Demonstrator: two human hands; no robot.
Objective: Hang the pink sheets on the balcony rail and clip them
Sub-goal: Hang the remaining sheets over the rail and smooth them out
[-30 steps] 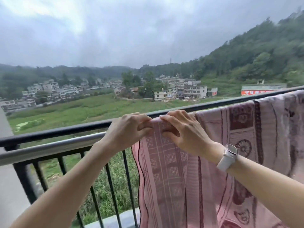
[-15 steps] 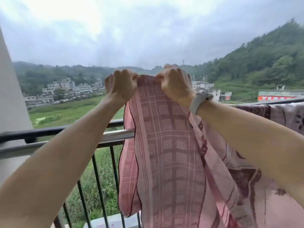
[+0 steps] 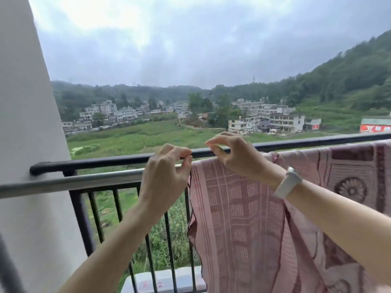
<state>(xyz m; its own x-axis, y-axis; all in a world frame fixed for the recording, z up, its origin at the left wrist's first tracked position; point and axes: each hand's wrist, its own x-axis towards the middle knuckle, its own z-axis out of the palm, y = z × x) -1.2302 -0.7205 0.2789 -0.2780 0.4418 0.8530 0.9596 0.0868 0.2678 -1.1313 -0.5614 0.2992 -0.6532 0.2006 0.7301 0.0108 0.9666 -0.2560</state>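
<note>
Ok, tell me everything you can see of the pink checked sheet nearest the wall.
The pink checked woven sheet is thin cloth with a grid of paler squares and a dark edging. It hangs draped over the silver metal rail, its left edge wavy and loose, reaching past the bottom of the frame. The left hand pinches its top left corner; the right hand hovers over its top edge, and its grip appears empty. Its right side overlaps a second pink sheet with dark floral motifs. No clip shows.
</note>
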